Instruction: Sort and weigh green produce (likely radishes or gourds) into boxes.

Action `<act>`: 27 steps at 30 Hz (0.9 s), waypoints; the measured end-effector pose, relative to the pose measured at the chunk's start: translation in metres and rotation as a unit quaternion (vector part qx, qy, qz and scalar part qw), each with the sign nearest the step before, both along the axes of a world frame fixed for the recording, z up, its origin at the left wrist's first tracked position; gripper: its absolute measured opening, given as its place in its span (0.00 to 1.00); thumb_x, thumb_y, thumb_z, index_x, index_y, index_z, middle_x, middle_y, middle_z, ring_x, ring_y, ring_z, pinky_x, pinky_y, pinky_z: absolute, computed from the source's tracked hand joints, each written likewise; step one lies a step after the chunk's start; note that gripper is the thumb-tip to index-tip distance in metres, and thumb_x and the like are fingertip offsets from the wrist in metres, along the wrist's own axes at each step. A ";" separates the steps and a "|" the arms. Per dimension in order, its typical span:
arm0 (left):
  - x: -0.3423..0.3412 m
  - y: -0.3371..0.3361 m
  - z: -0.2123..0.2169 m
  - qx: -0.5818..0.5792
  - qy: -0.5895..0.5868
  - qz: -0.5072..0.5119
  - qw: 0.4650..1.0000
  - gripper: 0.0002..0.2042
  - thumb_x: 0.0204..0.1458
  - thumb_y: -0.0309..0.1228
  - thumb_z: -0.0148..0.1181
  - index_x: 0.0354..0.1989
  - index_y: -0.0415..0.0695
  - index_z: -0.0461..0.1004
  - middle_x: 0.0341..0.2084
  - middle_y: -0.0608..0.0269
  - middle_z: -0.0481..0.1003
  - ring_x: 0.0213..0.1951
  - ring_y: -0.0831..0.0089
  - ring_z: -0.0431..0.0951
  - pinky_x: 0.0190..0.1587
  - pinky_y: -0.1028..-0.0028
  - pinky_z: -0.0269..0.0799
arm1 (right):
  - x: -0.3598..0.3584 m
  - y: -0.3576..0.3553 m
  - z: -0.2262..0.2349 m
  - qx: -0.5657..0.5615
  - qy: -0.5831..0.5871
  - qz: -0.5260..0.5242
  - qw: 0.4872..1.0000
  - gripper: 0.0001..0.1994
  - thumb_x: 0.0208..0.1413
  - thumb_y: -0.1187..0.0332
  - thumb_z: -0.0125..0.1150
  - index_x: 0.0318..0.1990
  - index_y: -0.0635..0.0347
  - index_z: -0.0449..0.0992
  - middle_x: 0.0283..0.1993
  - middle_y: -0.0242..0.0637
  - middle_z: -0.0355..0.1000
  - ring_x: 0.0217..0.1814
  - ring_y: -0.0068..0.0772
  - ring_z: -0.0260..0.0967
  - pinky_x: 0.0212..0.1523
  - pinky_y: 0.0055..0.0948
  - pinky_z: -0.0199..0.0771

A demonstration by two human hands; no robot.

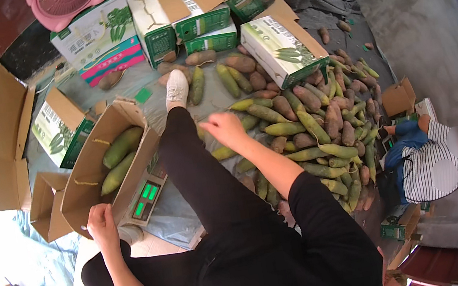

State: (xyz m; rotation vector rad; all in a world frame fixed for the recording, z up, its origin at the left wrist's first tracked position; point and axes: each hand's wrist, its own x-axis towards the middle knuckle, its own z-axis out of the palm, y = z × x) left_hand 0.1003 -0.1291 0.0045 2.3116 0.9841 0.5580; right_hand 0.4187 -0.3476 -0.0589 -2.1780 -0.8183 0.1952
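Observation:
My left hand [102, 222] is closed at the near edge of an open cardboard box [132, 111]; what its fingers hold, if anything, is hidden. Two long green radishes [118, 177] lie inside that box. The box rests at a scale [146, 198] with a lit green display. Over the floor right of my outstretched leg, my right hand [225, 130] has its fingers curled, and I cannot see anything in them. Nearest to it are green radishes [224, 152] at the left side of a large heap.
Green radishes and brown sweet potatoes [332, 121] form the heap. Printed cartons [96, 29] stand at the back, one with a pink fan [69, 4] on top. Another carton [285, 49] sits on the heap. A person in a striped shirt [431, 166] is at the right.

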 end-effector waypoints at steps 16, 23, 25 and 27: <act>0.087 -0.131 0.198 -0.349 -0.409 -0.351 0.767 0.11 0.57 0.30 0.48 0.21 0.46 0.68 0.24 0.62 0.65 0.35 0.65 0.68 0.42 0.61 0.66 | -0.076 -0.133 -0.151 -0.199 0.176 -0.042 0.963 0.09 0.48 0.63 0.54 0.33 0.55 0.75 0.32 0.47 0.73 0.38 0.52 0.70 0.39 0.42 0.69; 0.102 -0.138 0.218 -0.455 -0.372 -0.559 0.584 0.13 0.57 0.42 0.50 0.32 0.49 0.78 0.43 0.56 0.69 0.51 0.57 0.64 0.55 0.64 0.62 | -0.080 -0.129 -0.132 -0.167 0.211 0.000 0.963 0.08 0.49 0.68 0.52 0.34 0.57 0.76 0.29 0.47 0.73 0.35 0.49 0.71 0.37 0.37 0.69; 0.129 -0.148 0.213 -0.397 -0.475 -0.584 0.525 0.14 0.57 0.42 0.50 0.32 0.48 0.78 0.42 0.57 0.70 0.50 0.57 0.65 0.54 0.64 0.62 | -0.084 -0.127 -0.139 -0.170 0.200 0.017 0.965 0.08 0.49 0.67 0.52 0.34 0.57 0.76 0.29 0.47 0.73 0.35 0.49 0.71 0.38 0.37 0.69; 0.115 -0.140 0.229 -0.450 -0.424 -0.569 0.542 0.12 0.56 0.40 0.53 0.30 0.46 0.78 0.39 0.57 0.72 0.46 0.59 0.68 0.51 0.65 0.66 | -0.086 -0.132 -0.144 -0.176 0.211 0.005 0.961 0.09 0.51 0.65 0.53 0.35 0.57 0.76 0.30 0.47 0.73 0.36 0.48 0.71 0.38 0.36 0.69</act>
